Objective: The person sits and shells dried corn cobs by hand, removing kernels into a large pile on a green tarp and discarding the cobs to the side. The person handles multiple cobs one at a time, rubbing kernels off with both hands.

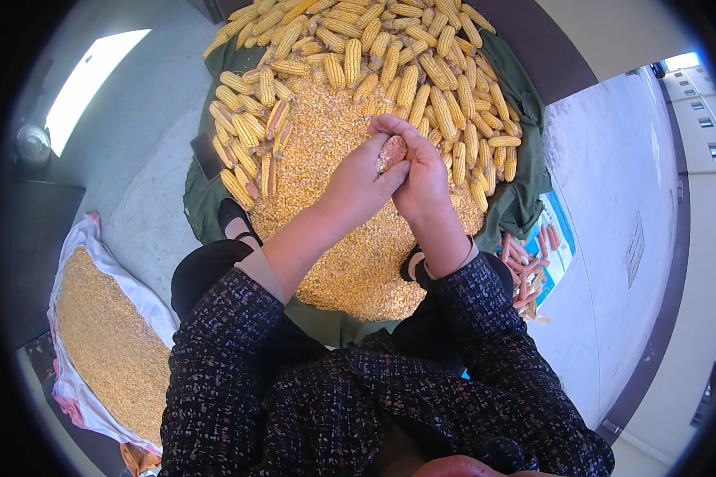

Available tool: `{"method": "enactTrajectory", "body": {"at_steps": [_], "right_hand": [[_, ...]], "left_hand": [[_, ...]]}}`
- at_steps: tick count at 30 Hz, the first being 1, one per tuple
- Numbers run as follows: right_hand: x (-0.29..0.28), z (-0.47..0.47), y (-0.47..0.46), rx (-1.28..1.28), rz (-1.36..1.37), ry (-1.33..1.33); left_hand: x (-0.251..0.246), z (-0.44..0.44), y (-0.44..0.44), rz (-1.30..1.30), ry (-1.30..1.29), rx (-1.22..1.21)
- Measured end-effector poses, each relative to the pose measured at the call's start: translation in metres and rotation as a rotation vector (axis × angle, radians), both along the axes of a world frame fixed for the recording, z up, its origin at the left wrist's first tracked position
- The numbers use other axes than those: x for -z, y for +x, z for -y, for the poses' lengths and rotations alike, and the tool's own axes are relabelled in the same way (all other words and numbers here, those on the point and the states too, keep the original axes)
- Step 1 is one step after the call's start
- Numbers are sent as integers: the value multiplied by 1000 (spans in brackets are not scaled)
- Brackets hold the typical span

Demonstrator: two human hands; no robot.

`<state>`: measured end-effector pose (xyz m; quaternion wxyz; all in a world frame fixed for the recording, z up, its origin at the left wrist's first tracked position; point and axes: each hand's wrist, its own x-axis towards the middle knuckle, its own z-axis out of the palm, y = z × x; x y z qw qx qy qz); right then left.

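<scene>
A reddish corn cob [392, 152], with some kernels still along one side, is cupped between both hands. My left hand [358, 179] wraps it from the left, its thumb lying across the front. From the right, my right hand [420, 170] closes around the same cob, fingers over its far end. Much of the cob is hidden by the fingers. Beneath the hands spreads a heap of loose yellow kernels [346, 262]. Whole ears of corn [441, 113] are piled beyond them, and partly stripped ears [268, 173] lie to the left.
A green tarp [522, 203] lies under the corn. At its left edge rests a dark, flat rectangular object [206, 156]. Bare reddish cobs [519, 268] sit on a blue and white sheet [558, 238] at right. A white sack [137, 298] holding grain lies open at lower left.
</scene>
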<state>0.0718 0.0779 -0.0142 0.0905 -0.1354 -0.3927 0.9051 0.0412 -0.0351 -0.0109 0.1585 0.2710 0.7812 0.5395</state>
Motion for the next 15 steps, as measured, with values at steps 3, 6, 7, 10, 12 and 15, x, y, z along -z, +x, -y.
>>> {"method": "enactTrajectory", "body": {"at_steps": [3,6,7,10,12,15], "right_hand": [[-1,-2,1,-28,-38,-1],[-6,-3,5,-96,-62,-125],[-7,-3,6,-105,-52,-97],[-8,-6,7,-153,-38,-23],[-7,-11,8,-208,-48,16],[-14,-9,10,-275,-52,137]], "left_hand": [[-3,0,-2,-4,-47,-85],[0,2,-7,-74,-23,-83],[0,3,-9,-29,1,-58],[-14,5,-15,249,100,-12],[-28,8,-17,626,200,-15],[-20,10,-18,748,399,-67]]}}
